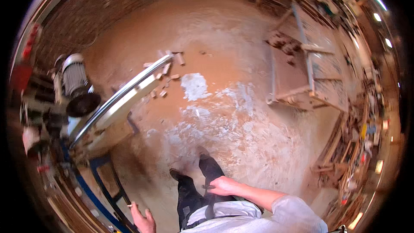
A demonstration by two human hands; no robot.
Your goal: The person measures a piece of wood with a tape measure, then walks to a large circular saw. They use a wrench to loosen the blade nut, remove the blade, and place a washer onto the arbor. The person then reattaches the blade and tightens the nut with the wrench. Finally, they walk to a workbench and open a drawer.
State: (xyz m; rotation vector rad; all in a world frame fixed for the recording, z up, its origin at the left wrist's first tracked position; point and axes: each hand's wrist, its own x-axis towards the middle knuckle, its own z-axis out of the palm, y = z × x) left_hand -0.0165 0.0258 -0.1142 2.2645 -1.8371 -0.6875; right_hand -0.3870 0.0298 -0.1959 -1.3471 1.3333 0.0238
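My left hand (pixel 143 218) is low at the left, beside a dark blue metal frame (pixel 113 181). A short pale stick (pixel 130 206) shows at its fingertips, seemingly pinched between two fingers; it is too small to name. In front of my dark trousers (pixel 211 167), my right hand (pixel 225 185) is closed. From its fingers pokes a small dark object (pixel 208 187), its kind not clear. Both my shoes, one of them blurred, are on the dusty floor (pixel 258 146).
On the left stands a machine with a grey motor (pixel 74 75) and a long shiny metal rail (pixel 125 97). Small wood offcuts (pixel 163 77) lie past it. A wooden-framed trolley or box (pixel 293 69) is at the right, with stacked timber (pixel 345 164) along that side.
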